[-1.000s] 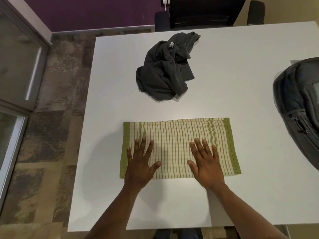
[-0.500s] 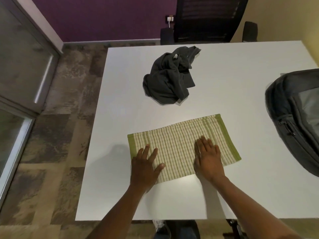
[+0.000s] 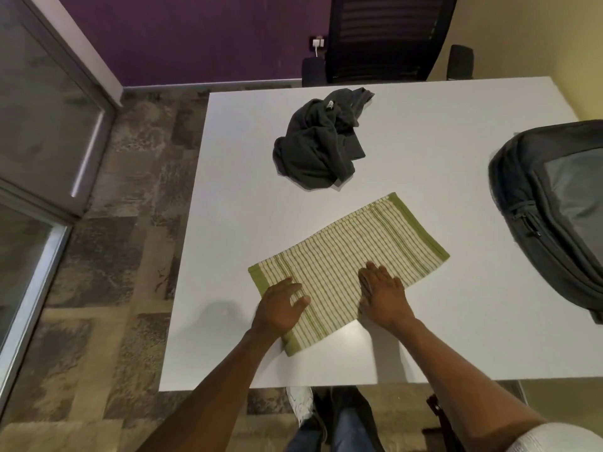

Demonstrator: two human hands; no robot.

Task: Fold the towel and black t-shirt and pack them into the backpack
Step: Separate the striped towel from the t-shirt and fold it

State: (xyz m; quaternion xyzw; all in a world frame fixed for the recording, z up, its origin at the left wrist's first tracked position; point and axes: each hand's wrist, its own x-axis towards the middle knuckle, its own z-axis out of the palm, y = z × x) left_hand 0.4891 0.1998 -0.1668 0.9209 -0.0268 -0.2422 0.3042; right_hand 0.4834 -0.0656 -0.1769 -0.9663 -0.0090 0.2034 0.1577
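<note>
Towel [image 3: 350, 265], green-striped with green end bands, lies folded into a long strip on the white table [image 3: 456, 337], turned at a slant so its far end points away to the right. Both hands rest on its near half. The left hand [image 3: 279, 309] lies on the near-left end with its fingers loosely bent and its thumb spread toward the right; whether the fingers pinch the cloth cannot be told. The right hand [image 3: 383, 296] lies flat with straight fingers held together, pressing the near long edge of the towel, just beside the left hand.

Beyond both hands, well apart from the towel, the black t-shirt [image 3: 318, 148] sits in a crumpled heap. Far to the right of the right hand, the dark backpack [image 3: 554, 216] lies on the table, cut by the frame edge. A black office chair [image 3: 385, 34] stands past the table's far side.
</note>
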